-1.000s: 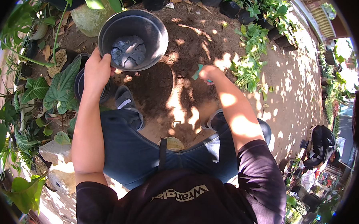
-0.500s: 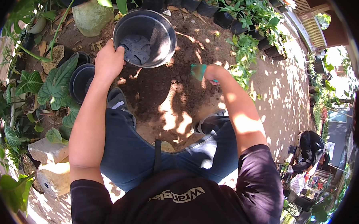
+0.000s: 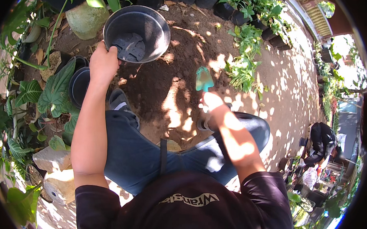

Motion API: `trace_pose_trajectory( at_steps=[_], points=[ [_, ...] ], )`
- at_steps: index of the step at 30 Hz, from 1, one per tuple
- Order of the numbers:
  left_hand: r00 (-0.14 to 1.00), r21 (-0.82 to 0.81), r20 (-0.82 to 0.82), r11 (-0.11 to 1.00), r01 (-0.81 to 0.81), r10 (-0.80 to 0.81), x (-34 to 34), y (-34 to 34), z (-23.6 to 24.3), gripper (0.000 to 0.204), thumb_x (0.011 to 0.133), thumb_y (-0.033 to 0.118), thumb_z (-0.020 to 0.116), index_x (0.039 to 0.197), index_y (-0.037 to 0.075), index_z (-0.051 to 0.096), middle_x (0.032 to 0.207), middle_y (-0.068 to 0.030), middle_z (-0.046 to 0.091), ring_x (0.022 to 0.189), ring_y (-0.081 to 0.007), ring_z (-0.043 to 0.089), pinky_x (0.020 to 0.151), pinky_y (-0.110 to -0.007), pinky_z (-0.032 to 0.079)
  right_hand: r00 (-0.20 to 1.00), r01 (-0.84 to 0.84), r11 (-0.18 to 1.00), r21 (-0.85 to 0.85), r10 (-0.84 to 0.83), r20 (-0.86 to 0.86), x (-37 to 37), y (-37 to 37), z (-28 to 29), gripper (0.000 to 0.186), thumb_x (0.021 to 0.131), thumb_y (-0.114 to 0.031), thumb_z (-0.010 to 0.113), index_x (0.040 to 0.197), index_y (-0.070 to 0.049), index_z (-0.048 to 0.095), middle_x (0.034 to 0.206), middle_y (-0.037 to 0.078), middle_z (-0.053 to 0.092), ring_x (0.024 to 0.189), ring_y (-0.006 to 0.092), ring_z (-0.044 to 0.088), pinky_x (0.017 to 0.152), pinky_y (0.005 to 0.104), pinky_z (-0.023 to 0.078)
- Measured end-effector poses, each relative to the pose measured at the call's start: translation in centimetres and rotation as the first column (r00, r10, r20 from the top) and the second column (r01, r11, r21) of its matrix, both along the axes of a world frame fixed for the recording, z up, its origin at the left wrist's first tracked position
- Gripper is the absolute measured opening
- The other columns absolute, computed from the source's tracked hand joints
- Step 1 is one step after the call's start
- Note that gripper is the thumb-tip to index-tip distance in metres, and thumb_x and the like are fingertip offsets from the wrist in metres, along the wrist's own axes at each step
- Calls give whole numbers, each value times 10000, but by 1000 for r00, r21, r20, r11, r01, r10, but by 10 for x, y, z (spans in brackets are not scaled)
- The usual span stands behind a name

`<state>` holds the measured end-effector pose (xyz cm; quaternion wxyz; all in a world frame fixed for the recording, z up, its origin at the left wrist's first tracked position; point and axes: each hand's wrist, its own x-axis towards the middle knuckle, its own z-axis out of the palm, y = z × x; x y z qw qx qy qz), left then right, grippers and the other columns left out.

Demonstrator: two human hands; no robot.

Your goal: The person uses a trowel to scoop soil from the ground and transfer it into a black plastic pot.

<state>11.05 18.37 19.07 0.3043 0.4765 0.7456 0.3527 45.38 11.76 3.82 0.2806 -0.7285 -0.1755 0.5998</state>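
My left hand (image 3: 103, 64) grips the near left rim of a round black plastic plant pot (image 3: 154, 33), tilted so its inside shows. The raised, slotted bottom of the pot is bare. Further right, my right hand (image 3: 211, 102) is closed round the handle of a small green garden trowel (image 3: 204, 79), its blade pointing away from me and smeared with soil. Dark loose soil (image 3: 148, 86) lies on the ground between my feet, below the pot and left of the trowel. Most of the trowel's handle is hidden in my fingers.
Black pots (image 3: 79, 87) stand at my left beside broad-leaved plants (image 3: 55, 92) and a pale stone planter (image 3: 87, 21). Concrete blocks (image 3: 52, 159) lie near my left elbow. Leafy seedlings (image 3: 245, 56) in black bags line the far right. Another person (image 3: 321, 143) bends over at far right.
My right hand has drawn back toward me, and the trowel blade has swung from pointing left to pointing away. The pot has shifted slightly left, still in my left hand.
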Motion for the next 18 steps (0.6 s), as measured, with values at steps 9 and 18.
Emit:
trace_pose_trajectory(
  at_steps=[9,18],
  points=[
    [936,170,352,983,-64,0,25,9,15,260,838,125,422,995,-59,517,746,-113,611,570,-147,590,541,-280,484,367,-734,672,-97,513,776,-88,-58,-115,161,759,-290,524,718,-141,569,573,35,540,478,205,522,412,386,409],
    [858,212,503,948,-237,102,26,9,16,241,847,110,400,990,-59,493,793,-123,598,596,-148,592,531,-272,485,880,461,867,191,-474,30,-153,-33,-143,209,898,-287,455,870,-80,438,629,58,505,367,181,472,339,320,435]
  ],
)
